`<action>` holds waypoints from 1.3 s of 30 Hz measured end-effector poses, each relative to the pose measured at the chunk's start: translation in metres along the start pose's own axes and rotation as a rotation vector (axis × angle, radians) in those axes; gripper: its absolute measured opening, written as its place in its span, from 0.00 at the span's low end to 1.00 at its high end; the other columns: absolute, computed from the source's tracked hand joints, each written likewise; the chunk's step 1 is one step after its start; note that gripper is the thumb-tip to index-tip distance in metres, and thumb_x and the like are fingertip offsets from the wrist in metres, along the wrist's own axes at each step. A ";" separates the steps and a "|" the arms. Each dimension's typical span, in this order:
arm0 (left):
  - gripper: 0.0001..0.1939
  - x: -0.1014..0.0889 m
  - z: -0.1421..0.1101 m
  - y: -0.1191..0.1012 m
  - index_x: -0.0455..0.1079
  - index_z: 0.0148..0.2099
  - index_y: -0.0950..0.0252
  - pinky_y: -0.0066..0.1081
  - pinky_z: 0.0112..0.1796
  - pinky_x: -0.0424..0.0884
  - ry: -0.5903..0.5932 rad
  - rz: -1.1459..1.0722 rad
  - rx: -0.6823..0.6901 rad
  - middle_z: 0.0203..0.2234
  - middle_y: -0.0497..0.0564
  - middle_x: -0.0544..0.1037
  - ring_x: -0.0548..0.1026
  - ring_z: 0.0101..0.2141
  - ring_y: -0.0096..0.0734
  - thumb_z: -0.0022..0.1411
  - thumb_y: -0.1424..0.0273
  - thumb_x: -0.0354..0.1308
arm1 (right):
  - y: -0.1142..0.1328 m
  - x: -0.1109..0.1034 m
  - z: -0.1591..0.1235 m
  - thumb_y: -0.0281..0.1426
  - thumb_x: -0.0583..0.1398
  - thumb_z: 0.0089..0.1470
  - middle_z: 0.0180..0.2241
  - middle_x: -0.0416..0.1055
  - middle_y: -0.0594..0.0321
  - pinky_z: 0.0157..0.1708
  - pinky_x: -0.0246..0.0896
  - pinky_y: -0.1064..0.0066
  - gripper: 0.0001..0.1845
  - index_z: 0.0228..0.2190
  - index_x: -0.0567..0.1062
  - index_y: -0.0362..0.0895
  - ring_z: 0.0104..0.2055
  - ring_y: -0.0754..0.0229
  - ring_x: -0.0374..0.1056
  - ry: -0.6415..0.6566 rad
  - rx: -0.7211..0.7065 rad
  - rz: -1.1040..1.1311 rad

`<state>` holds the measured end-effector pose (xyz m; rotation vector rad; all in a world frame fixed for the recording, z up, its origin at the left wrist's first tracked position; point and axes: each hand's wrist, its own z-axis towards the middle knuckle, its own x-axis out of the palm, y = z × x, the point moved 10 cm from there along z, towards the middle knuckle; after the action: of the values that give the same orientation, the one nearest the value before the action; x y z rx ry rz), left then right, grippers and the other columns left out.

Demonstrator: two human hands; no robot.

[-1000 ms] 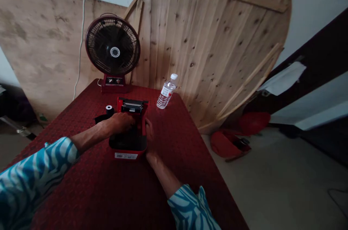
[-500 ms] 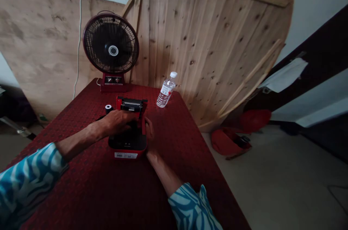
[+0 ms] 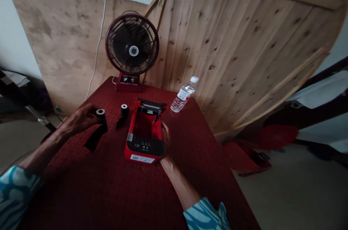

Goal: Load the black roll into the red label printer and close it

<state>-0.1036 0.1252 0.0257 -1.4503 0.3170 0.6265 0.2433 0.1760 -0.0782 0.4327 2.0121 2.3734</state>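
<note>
Red tbl (image 3: 81,193): blk roll (image 3: 101,120) pinched w/ L fingers (image 3: 91,118), R fingers (image 3: 165,133) against printer (image 3: 146,147), grip unclear

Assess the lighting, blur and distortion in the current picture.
Head view: dim light, the near tabletop in shadow; head view: the dark strip below the left hand shows little detail; head view: the red items at right look smeared; head view: the wooden board seems stretched toward the right edge.

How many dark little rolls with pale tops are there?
2. One dark roll with a pale top is in the person's left hand; the other dark roll stands on the red patterned table, beside the open red-and-black machine. More could be hidden from view.
</note>
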 end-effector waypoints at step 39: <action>0.23 0.044 -0.014 -0.118 0.75 0.49 0.60 0.30 0.35 0.73 0.365 0.081 0.338 0.39 0.51 0.82 0.79 0.36 0.38 0.56 0.54 0.61 | 0.012 0.010 -0.003 0.44 0.54 0.56 0.51 0.75 0.59 0.54 0.61 0.59 0.22 0.48 0.74 0.47 0.54 0.54 0.68 0.088 -0.013 -0.009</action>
<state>0.0020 0.1207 0.0959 -1.2227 0.7346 0.3475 0.2353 0.1728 -0.0646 0.3235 2.0275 2.4410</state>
